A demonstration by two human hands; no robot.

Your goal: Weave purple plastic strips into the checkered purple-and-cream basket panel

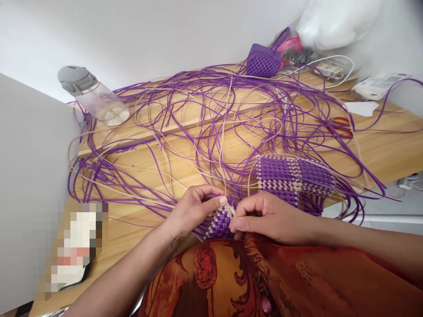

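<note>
A woven piece of purple and cream plastic strips [218,223] lies close against my body, below both hands. My left hand [194,206] pinches a cream strip [223,145] between thumb and forefinger at the edge of the weave. Just to its right, my right hand [256,215] has its fingers pressed together on a looped cream strip [231,211]. Beyond my right hand, a larger woven panel [294,178] of the same colours spreads to the right, with long loose strips running out of it.
Loose purple and cream strips tangle over the wooden table [185,169]. A clear bottle with a grey lid [95,97] stands at the back left. Orange-handled scissors [342,127] lie to the right. A small purple woven basket [263,61] sits at the back near a white bag [340,22].
</note>
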